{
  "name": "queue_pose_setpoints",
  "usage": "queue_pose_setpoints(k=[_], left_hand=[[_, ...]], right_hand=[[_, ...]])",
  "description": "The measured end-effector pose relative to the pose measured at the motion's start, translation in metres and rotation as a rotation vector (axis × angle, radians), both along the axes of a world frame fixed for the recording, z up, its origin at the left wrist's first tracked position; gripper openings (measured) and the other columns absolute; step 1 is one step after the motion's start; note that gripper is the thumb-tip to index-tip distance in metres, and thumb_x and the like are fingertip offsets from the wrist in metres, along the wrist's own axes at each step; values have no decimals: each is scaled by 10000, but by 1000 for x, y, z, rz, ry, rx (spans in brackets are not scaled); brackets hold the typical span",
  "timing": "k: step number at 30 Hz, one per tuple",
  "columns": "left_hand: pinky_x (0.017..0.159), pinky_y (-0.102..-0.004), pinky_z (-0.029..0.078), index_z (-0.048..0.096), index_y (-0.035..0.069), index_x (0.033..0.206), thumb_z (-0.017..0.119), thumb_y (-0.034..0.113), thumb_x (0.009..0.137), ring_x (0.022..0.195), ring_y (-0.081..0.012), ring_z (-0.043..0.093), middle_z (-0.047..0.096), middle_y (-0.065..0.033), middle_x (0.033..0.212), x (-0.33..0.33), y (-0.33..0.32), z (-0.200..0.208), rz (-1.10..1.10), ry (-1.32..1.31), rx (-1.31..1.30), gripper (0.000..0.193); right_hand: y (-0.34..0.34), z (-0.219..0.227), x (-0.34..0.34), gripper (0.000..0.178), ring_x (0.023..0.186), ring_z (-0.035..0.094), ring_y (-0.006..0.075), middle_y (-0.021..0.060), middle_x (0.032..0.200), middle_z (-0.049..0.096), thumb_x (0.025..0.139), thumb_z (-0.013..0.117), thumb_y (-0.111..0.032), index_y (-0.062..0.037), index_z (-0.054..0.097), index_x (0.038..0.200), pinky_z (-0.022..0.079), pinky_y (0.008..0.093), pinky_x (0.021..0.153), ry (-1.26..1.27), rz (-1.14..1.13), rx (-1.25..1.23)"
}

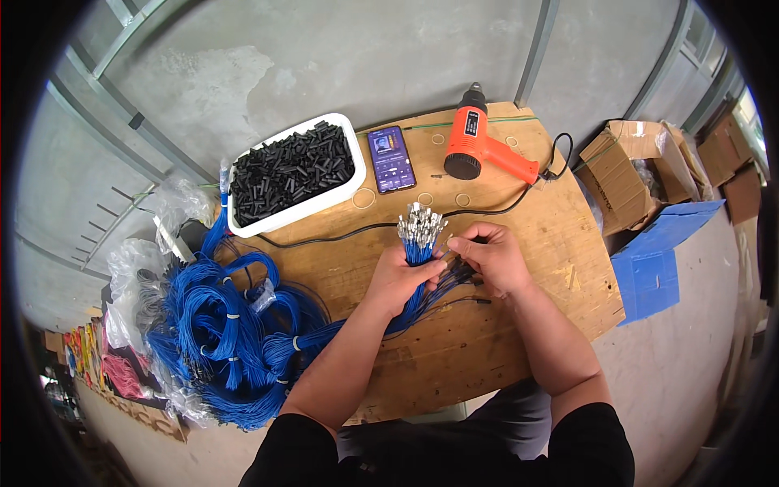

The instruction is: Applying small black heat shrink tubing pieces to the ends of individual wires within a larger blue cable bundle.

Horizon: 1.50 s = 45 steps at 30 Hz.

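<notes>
My left hand (pixel 395 282) is wrapped round a bundle of blue wires (pixel 418 253), just below their ends. Silvery metal terminals (pixel 420 223) crowd together at the top of the bundle. Close on its right side, my right hand (pixel 497 261) has thumb and forefinger pinched at a single thin wire end; the fingers partly hide it. Below that hand several wires (pixel 462 274) with black sleeves on their ends fan out to the right. The bundle runs down behind my left forearm toward large coils of blue wire (pixel 223 333) at the left of the table.
A white tub (pixel 355 162) of short black tubes stands at the back, beside a lit phone (pixel 391 160). An orange heat gun (pixel 479 138) lies back right, its black cord (pixel 341 235) crossing the wooden table (pixel 560 284). Rubber bands, plastic bags and cardboard boxes (pixel 621 174) surround it.
</notes>
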<state>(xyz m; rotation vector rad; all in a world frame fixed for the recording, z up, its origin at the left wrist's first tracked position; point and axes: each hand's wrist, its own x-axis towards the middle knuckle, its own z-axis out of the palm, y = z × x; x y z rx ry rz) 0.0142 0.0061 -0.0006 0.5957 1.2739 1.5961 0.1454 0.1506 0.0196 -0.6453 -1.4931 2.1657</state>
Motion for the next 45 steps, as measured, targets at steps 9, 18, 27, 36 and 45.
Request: queue_pose_setpoints(k=[9, 18, 27, 36, 45], left_hand=[[592, -272, 513, 667, 5, 1010, 722, 102, 900, 658, -119, 608, 644, -30, 803, -1, 0, 2, 44, 20, -35, 157], [573, -282, 502, 644, 6, 966, 722, 113, 900, 657, -127, 605, 623, -31, 786, -1, 0, 2, 57, -33, 3, 148], [549, -268, 489, 650, 14, 952, 723, 127, 898, 628, -114, 594, 613, -15, 765, -3, 0, 4, 77, -57, -33, 145], [549, -273, 491, 644, 6, 885, 715, 122, 905, 609, -109, 587, 618, -25, 726, -2, 1, 6, 95, -79, -34, 137], [548, -281, 471, 633, 5, 865, 718, 135, 894, 593, -137, 578, 602, -38, 706, -7, 1, 9, 115, -128, -43, 158]], right_hand=[[10, 11, 7, 142, 510, 420, 36, -17, 677, 570, 927, 711, -135, -42, 662, 831, 282, 191, 446, -189, 176, -63], [31, 10, 6, 271, 677, 473, 135, 118, 933, 579, 1032, 430, -132, 43, 531, 1214, 385, 191, 500, 253, -37, -775], [28, 1, 6, 98, 608, 445, 88, 107, 929, 614, 1011, 502, -113, -34, 554, 1039, 305, 175, 416, 179, 119, -546], [32, -6, 8, 112, 602, 441, 75, 51, 856, 612, 977, 591, -126, -30, 619, 1025, 299, 170, 426, 282, 150, -627], [18, 4, 5, 249, 593, 443, 48, 6, 814, 591, 950, 623, -71, 15, 672, 1179, 296, 181, 470, 28, 104, -221]])
